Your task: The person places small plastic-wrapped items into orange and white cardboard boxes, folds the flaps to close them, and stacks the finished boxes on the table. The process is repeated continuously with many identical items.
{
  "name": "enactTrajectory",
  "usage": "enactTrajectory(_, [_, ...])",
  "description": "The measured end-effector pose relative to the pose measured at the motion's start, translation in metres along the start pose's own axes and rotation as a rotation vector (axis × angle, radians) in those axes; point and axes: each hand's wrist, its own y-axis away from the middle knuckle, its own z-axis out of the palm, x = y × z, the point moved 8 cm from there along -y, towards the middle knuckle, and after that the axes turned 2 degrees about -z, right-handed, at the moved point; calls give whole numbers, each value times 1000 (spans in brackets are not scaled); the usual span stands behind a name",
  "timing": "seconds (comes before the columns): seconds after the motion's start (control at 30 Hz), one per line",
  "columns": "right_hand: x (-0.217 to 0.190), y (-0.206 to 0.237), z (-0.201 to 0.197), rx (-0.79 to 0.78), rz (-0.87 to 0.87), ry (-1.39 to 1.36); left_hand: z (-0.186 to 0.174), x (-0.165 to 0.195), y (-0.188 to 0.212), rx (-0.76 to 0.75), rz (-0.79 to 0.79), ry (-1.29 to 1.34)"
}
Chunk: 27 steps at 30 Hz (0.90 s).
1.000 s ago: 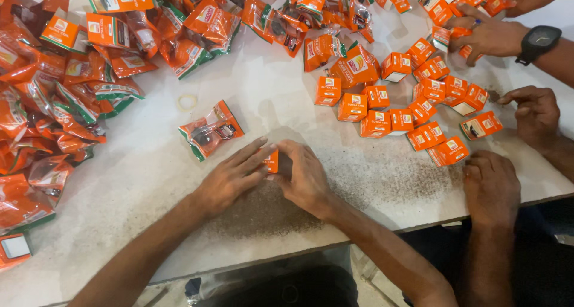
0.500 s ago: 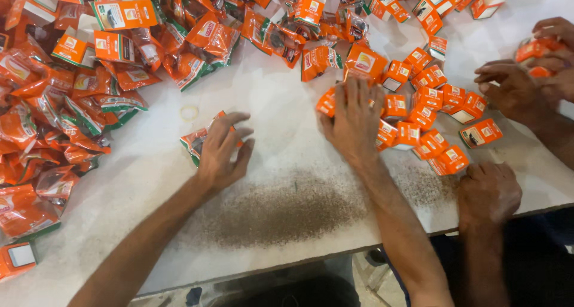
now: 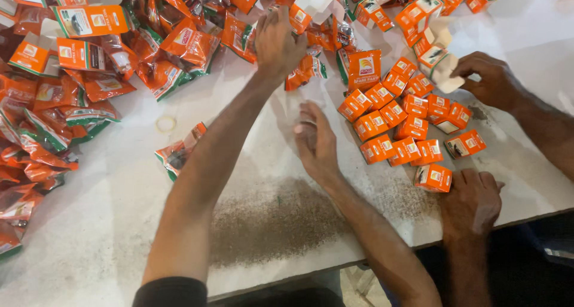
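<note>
My left hand (image 3: pixel 276 41) reaches far up into the heap of orange pouches and cartons (image 3: pixel 149 38), its fingers curled over an orange carton with an open white flap (image 3: pixel 301 15). My right hand (image 3: pixel 314 141) lies flat on the white table (image 3: pixel 107 223), fingers apart and holding nothing, just left of the rows of small orange boxes (image 3: pixel 406 124). One orange pouch with a clear window (image 3: pixel 178 153) lies alone beside my left forearm. A dark, dusty patch (image 3: pixel 269 220) marks the table below my right hand.
Another person's hands work at the right: one (image 3: pixel 491 80) holds an open white and orange carton (image 3: pixel 441 60), the other (image 3: pixel 472 200) rests by a single orange box (image 3: pixel 433 178) near the table's front edge. A small ring (image 3: pixel 165 124) lies on the table.
My left hand left the lone pouch and stretched up into the heap. My right hand drew back from the box rows and now lies on the table.
</note>
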Motion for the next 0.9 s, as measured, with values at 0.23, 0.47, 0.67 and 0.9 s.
enactTrajectory(0.23, [-1,5,20,-129,47,-520,-65,24,193,-68,416,98])
enactTrajectory(0.47, [-45,36,64,-413,-105,110,-145,-104,239,-319,-176,-569])
enactTrajectory(0.67, [-64,32,63,-460,-139,-7,-140,-113,245,-224,-180,161])
enactTrajectory(0.9, [-65,38,69,-510,-88,-35,-159,-25,282,109,587,678])
